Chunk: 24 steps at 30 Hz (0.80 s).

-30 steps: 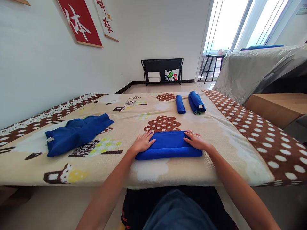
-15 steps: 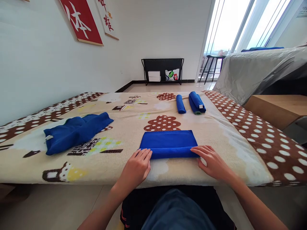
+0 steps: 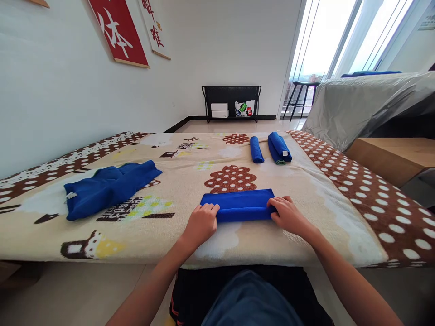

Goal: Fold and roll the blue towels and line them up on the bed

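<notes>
A blue cloth (image 3: 243, 213) lies partly rolled near the front edge of the patterned blanket, its far part flat. My left hand (image 3: 204, 221) grips the left end of the roll with curled fingers. At the right end, my right hand (image 3: 287, 214) pinches the roll between thumb and fingers. Farther back lie a thin blue roll (image 3: 256, 150) and a thicker blue roll (image 3: 279, 148) with a white tag. A crumpled blue cloth (image 3: 108, 188) rests on the left part of the blanket.
The blanket (image 3: 183, 181) has a brown dotted border. A cardboard box (image 3: 394, 151) and a plastic-covered piece of furniture (image 3: 367, 99) stand at the right. Beyond the blanket are a black rack (image 3: 231, 94) and a stool (image 3: 304, 86).
The flat part of the blue cloth has become shorter as the rolled edge moved away from me. Both hands have curled their fingers more tightly round the roll's ends.
</notes>
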Available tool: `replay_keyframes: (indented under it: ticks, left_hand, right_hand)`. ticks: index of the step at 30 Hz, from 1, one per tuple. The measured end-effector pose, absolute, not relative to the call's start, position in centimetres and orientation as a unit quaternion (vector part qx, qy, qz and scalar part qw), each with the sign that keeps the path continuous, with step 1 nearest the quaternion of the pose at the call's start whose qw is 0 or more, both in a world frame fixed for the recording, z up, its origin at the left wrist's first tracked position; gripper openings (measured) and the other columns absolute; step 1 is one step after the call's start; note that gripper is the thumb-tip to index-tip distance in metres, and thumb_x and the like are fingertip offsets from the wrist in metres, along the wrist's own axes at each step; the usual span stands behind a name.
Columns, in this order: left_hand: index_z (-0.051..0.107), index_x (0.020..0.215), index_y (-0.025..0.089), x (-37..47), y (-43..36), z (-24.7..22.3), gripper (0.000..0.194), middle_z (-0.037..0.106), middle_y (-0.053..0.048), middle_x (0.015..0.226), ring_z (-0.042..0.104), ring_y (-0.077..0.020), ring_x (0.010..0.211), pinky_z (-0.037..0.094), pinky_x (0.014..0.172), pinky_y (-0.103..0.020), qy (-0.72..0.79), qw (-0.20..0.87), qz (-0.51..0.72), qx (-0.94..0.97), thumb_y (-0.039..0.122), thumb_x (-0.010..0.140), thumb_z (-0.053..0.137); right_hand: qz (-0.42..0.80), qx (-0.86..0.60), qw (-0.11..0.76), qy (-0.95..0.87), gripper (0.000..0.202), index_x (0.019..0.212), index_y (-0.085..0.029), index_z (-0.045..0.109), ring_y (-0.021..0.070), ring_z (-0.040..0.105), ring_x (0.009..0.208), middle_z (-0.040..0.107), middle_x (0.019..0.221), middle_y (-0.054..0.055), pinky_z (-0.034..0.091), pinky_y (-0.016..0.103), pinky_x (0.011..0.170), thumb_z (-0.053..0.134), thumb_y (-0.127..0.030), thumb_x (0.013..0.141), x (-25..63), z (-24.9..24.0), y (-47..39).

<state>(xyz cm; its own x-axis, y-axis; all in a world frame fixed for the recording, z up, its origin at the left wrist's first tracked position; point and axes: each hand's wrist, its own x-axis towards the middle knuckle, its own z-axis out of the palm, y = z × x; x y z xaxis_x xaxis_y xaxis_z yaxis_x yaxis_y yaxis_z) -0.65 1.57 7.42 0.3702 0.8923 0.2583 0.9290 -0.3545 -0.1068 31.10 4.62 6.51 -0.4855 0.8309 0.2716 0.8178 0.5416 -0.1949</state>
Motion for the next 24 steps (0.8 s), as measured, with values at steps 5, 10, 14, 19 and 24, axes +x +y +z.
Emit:
replay_keyframes:
  ticks: [5,10,14,19,24]
  left_hand:
    - [0.065,0.101,0.015,0.8,1.1,7.8,0.034,0.069,-0.015,0.102,0.063,-0.0300,0.098,0.045,0.084,-0.044,-0.556,0.116,-0.074,-0.820,0.005,0.084,0.037]
    - [0.046,0.141,0.015,4.6,1.0,6.6,0.055,0.049,-0.012,0.149,0.045,-0.0242,0.137,0.034,0.111,-0.039,-0.480,0.087,-0.083,-0.869,0.015,0.087,0.045]
    - [0.040,0.147,0.014,3.7,0.4,5.6,0.055,0.043,-0.012,0.153,0.039,-0.0258,0.143,0.031,0.115,-0.044,-0.477,0.073,-0.104,-0.870,0.024,0.093,0.043]
    - [0.033,0.152,0.020,-2.2,-1.2,5.2,0.055,0.038,-0.010,0.156,0.035,-0.0232,0.145,0.029,0.118,-0.046,-0.504,0.076,-0.118,-0.852,0.028,0.098,0.040]
    - [0.028,0.153,0.027,-5.2,-2.3,5.0,0.059,0.031,-0.005,0.160,0.031,-0.0215,0.147,0.018,0.122,-0.054,-0.521,0.086,-0.103,-0.843,0.021,0.095,0.038]
  right_hand:
    - [-0.007,-0.473,0.140,-0.870,0.036,0.109,-0.017,0.062,0.0237,0.062,0.101,0.068,0.104,0.011,0.033,0.042,0.099,0.040,-0.005,0.083,29.4,6.7,3.2]
    - [-0.030,-0.382,0.162,-0.909,0.062,0.150,-0.012,0.035,0.0221,0.034,0.143,0.040,0.153,0.012,0.025,0.040,0.117,0.038,-0.007,0.088,25.3,5.2,2.3]
    - [-0.047,-0.361,0.192,-0.911,0.060,0.153,-0.014,0.031,0.0215,0.031,0.145,0.038,0.155,0.009,0.026,0.043,0.119,0.041,-0.015,0.094,25.6,3.9,2.3]
    - [-0.065,-0.397,0.190,-0.895,0.060,0.155,-0.020,0.028,0.0218,0.034,0.144,0.041,0.153,0.007,0.024,0.048,0.120,0.040,-0.018,0.097,30.9,3.0,2.0]
    - [-0.067,-0.445,0.190,-0.873,0.056,0.152,-0.023,0.036,0.0217,0.040,0.141,0.045,0.151,0.008,0.030,0.047,0.115,0.038,-0.018,0.096,33.7,2.0,2.4]
